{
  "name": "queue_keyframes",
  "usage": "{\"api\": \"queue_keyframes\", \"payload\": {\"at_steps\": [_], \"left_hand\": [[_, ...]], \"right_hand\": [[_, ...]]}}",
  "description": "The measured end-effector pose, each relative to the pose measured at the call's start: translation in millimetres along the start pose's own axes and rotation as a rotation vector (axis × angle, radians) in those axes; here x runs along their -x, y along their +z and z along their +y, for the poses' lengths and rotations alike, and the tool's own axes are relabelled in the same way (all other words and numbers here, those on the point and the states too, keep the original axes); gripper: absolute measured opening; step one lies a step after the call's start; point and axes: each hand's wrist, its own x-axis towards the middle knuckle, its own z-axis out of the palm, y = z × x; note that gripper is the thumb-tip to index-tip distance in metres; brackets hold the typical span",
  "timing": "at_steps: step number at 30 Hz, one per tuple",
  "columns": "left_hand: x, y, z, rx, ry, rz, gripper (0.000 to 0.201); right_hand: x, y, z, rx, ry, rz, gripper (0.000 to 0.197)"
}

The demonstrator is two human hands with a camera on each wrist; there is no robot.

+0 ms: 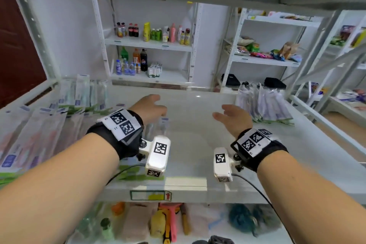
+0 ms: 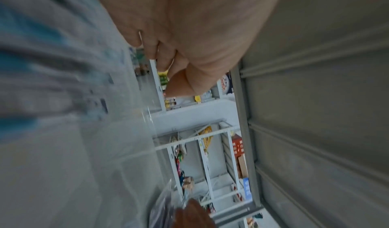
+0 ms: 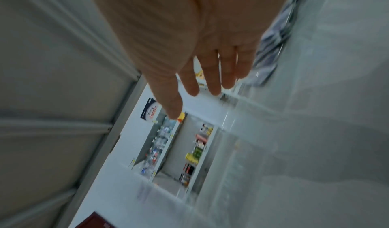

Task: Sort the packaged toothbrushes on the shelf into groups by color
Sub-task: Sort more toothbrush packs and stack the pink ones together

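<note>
Store-room setting: white metal shelving all round, with the working shelf a pale, glossy board at chest height. Toothbrush packs lie on it in separate lots. Pink-tinted packs are fanned at the near left, and green-tinted packs sit behind them at the far left. Purple-tinted packs are piled at the far right, well apart from the others. This spacing reads as colour groups already forming, with the bare middle kept as working room. One clear pack lies just beside the left hand; its brush colour cannot be read. Left hand hovers over that pack with fingers curled downward. The left wrist view is motion-blurred and shows curled fingers, and whether they pinch anything cannot be told. Right hand is released, palm turned inward and fingers straight, holding nothing; the right wrist view confirms spread fingers over bare shelf. Judgement: the clear pack is probably the next item to be assigned to a lot. Background racks hold bottled drinks and snack bags. On the shelf below are brushes and sponges, too blurred to itemise.
</note>
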Motion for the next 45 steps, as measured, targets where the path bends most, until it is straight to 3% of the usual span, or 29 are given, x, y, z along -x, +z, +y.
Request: {"api": "queue_keyframes", "payload": {"at_steps": [5, 9, 14, 17, 18, 20, 22, 30, 36, 45], "left_hand": [[-39.5, 87.0, 63.6, 0.052, 0.015, -0.158, 0.063], [-76.2, 159.0, 106.5, -0.012, 0.006, -0.233, 0.063], [-121.8, 216.8, 141.8, -0.082, -0.048, -0.241, 0.058], [-145.9, 242.1, 150.0, -0.060, -0.076, -0.225, 0.020], [-150.5, 248.3, 153.1, -0.059, -0.072, -0.217, 0.017], [-159.9, 259.9, 158.6, -0.058, -0.079, -0.219, 0.046], [-167.2, 267.1, 165.6, -0.069, -0.075, -0.221, 0.062], [-192.9, 284.9, 186.9, -0.084, 0.014, -0.248, 0.078], [-190.4, 303.8, 188.7, -0.102, 0.095, -0.257, 0.055], [-143.8, 267.6, 157.6, -0.111, 0.073, -0.225, 0.034]], "right_hand": [[-47.8, -81.4, 65.5, -0.128, 0.043, 0.482, 0.032], [-90.0, -138.3, 120.1, -0.069, 0.125, 0.571, 0.032], [-141.3, -174.2, 167.1, 0.032, 0.250, 0.269, 0.057], [-163.7, -178.4, 181.3, 0.147, 0.250, 0.081, 0.065], [-169.6, -179.1, 184.0, 0.180, 0.243, 0.028, 0.067], [-178.9, -181.2, 187.8, 0.253, 0.250, -0.069, 0.069], [-187.5, -184.3, 190.5, 0.296, 0.268, -0.143, 0.069], [-209.6, -179.9, 200.7, 0.221, 0.239, -0.233, 0.072], [-211.3, -170.9, 199.4, 0.283, 0.193, -0.321, 0.073], [-171.6, -141.8, 173.9, 0.219, 0.083, -0.385, 0.073]]}}
